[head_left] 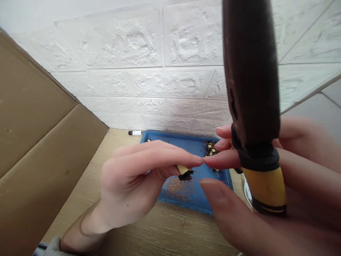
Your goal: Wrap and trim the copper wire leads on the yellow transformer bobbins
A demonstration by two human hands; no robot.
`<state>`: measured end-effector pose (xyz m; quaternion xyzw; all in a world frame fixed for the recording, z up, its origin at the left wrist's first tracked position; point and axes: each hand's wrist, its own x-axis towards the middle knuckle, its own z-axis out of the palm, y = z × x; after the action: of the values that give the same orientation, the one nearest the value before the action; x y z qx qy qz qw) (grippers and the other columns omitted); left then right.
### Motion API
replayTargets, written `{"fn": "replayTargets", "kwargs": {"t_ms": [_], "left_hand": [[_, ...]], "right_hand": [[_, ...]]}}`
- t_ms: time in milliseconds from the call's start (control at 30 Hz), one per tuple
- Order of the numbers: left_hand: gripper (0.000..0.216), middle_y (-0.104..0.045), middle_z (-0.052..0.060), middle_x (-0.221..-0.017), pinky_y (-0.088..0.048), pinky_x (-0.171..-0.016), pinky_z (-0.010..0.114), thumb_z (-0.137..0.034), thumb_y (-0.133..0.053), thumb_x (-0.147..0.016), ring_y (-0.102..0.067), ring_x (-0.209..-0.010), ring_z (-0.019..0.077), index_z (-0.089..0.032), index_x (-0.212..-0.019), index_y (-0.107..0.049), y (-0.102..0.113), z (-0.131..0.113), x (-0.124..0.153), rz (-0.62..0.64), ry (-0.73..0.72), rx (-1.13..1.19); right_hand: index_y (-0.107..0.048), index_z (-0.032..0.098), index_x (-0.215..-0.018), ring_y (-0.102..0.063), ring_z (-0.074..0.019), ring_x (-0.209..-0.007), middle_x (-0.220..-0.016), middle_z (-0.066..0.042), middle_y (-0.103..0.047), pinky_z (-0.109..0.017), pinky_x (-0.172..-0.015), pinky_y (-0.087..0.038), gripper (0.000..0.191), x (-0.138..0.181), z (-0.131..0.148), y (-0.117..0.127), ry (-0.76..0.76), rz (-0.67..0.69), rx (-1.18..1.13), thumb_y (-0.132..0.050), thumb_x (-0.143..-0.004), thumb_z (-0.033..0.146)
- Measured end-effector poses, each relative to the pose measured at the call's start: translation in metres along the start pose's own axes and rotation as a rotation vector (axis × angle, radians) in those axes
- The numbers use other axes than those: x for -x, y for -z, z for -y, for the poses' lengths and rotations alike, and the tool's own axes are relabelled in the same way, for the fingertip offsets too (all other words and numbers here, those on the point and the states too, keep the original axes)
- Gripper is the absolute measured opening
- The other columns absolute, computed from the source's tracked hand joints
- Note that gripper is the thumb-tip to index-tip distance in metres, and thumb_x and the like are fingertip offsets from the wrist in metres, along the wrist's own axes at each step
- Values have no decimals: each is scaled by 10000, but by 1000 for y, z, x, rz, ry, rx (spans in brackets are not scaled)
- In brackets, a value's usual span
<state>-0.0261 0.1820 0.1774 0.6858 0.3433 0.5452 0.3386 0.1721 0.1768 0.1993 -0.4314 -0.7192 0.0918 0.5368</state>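
Observation:
My left hand [144, 170] is closed in a pinch on a small black piece with yellow tape [183, 172], from which thin wire-like ends stick out. My right hand [266, 199] has a thick tool with a dark handle and a yellow-and-black collar [253, 89] lodged among its fingers. That tool stands upright close to the camera, and its kind is unclear. The right index fingertip meets the left index fingertip, while the right thumb stays apart below. Below both hands lies a blue tray [173, 137], partly hidden by them.
In the tray are a pile of thin copper-coloured wire bits [178, 189] and a cluster of black-and-yellow pieces [211, 146]. A small black-and-white tube [135, 133] lies by its far left corner. Cardboard [39, 113] stands at left, a white brick-patterned wall [149, 81] behind.

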Motion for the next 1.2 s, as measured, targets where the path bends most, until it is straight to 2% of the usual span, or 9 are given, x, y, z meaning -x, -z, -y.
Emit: {"fn": "replayTargets", "kwargs": {"t_ms": [100, 200, 300, 433, 567, 733, 833, 1067, 1200], "left_hand": [[433, -944, -63, -1115, -722, -776, 278, -52, -764, -1096, -891, -893, 172, -411, -1286, -914, -2, 1, 2, -34, -5, -25], [447, -946, -59, -1092, -729, -759, 255, 18, -689, -1094, -898, -884, 167, -349, -1219, -913, -3, 2, 1, -32, -63, -86], [405, -944, -21, -1062, -728, -711, 235, 63, -666, -1057, -888, -827, 166, -255, -1153, -897, -3, 3, -2, -8, -171, -100], [351, -930, -3, -1012, -720, -652, 247, 24, -667, -1067, -866, -760, 169, -247, -1108, -886, -3, 3, -6, -5, -182, -125], [253, -921, 11, -1004, -725, -675, 239, -21, -721, -1075, -863, -773, 164, -223, -1063, -873, -3, 3, -6, 16, -170, -111], [338, -922, 15, -1008, -720, -682, 226, 48, -663, -1039, -868, -787, 159, -214, -1042, -876, -3, 1, -6, 27, -172, -127], [383, -924, 10, -993, -724, -657, 245, 57, -639, -1030, -862, -760, 167, -238, -1039, -882, -4, 1, -7, 27, -172, -144], [410, -920, 12, -982, -725, -664, 215, 89, -624, -988, -843, -728, 149, -225, -1044, -882, -1, -1, -6, 47, -196, -144], [392, -907, 33, -978, -714, -641, 208, 100, -661, -975, -819, -691, 141, -208, -1043, -892, 1, -1, -5, 55, -204, -125]], "right_hand": [[-856, 341, -967, -825, -151, -989, -1153, 72, -847, -148, -740, -702, 73, -3, 0, -3, -37, -62, 50, -836, -966, 271], [-837, 359, -930, -842, -173, -976, -1179, 84, -848, -209, -697, -708, 135, -1, 1, -4, -100, -119, 44, -807, -920, 228], [-826, 404, -1040, -874, -207, -1061, -1314, 134, -841, -258, -845, -756, 173, 0, -2, 2, -115, 112, -6, -844, -940, 264], [-800, 425, -1115, -870, -100, -1060, -1366, 247, -828, -119, -928, -699, 253, -3, -9, 11, -55, 149, -47, -810, -974, 216], [-823, 405, -1135, -885, -109, -1001, -1361, 202, -838, -126, -919, -718, 298, -6, -13, 13, -16, 268, -107, -839, -948, 174], [-906, 419, -1042, -912, -341, -993, -1142, 12, -880, -397, -677, -788, 298, -6, -12, 1, -33, 134, -35, -871, -843, 200], [-923, 419, -1020, -904, -396, -1043, -1079, -26, -869, -428, -637, -780, 296, -7, -10, -8, -23, 91, -21, -897, -802, 221], [-924, 401, -995, -903, -389, -1015, -1073, -34, -873, -424, -624, -776, 275, -9, -9, -7, -33, 98, -27, -904, -806, 203], [-886, 365, -1017, -897, -243, -898, -1189, 40, -889, -311, -705, -780, 251, -11, -11, 6, -25, 224, -122, -873, -881, 155]]}}
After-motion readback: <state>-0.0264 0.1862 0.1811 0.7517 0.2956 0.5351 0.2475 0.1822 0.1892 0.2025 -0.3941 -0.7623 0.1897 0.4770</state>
